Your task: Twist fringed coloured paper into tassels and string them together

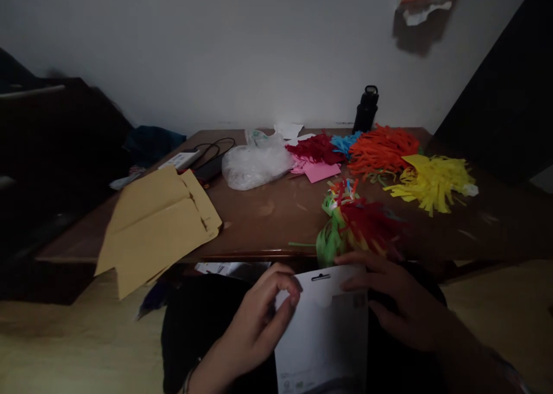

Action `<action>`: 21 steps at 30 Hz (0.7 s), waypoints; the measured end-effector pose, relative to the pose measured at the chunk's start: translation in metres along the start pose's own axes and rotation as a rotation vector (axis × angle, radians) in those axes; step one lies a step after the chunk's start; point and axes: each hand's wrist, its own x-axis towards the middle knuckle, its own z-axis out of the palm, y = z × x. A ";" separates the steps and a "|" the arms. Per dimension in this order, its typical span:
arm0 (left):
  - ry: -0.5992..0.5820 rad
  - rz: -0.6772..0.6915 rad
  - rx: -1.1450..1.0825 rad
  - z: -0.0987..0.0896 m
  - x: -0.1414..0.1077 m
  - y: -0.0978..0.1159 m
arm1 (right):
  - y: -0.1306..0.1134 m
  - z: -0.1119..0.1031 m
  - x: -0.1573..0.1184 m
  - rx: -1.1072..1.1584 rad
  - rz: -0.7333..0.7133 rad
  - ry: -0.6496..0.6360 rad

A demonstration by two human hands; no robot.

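Note:
A flat white package [322, 330] with a hang slot at its top and small print low on its face stands over my lap. My left hand [268, 310] is at its upper left corner, thumb and forefinger pinched together in front of it; what they hold, if anything, is hidden. At the upper right edge, my right hand [389, 299] has its fingers stretched out and apart, some over the package's face. Just beyond the right hand, a bundle of green and red paper strips [345, 221] lies at the table's front edge.
On the brown table [268, 221] lie a yellow envelope [155, 221] overhanging the front, a clear plastic bag [259, 160], pink paper [322, 171], and red [317, 147], blue [345, 143], orange [384, 152] and yellow fringes [432, 181]. A black bottle [366, 110] stands behind.

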 end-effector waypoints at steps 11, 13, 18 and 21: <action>-0.038 0.040 -0.037 0.007 0.007 0.002 | -0.021 0.008 0.038 -0.546 -0.171 -0.023; -0.039 0.036 -0.044 0.008 0.007 0.001 | -0.020 0.007 0.039 -0.556 -0.166 -0.049; -0.040 0.011 -0.032 0.009 0.008 0.000 | -0.016 0.004 0.042 -0.531 -0.167 -0.083; -0.033 0.012 -0.025 0.008 0.010 0.000 | -0.012 0.001 0.043 -0.450 -0.150 -0.112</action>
